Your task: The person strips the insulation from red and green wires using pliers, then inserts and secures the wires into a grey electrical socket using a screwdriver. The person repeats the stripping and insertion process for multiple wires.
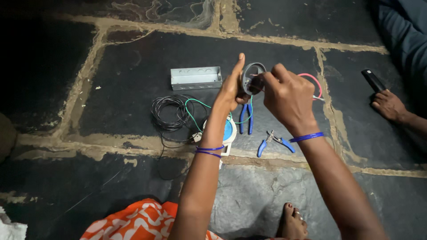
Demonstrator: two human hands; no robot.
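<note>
Left hand (231, 86), fingers upright, and pinching right hand (287, 95) both grip a grey ring (250, 76).

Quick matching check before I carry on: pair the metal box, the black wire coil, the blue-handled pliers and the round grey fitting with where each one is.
1. metal box
2. black wire coil
3. blue-handled pliers
4. round grey fitting

A. held up in the left hand, with the right hand at it
B. on the floor, below the right wrist
C. on the floor, farthest from the person
D. on the floor, left of the left forearm

Pairs: 1-C, 2-D, 3-B, 4-A
</note>
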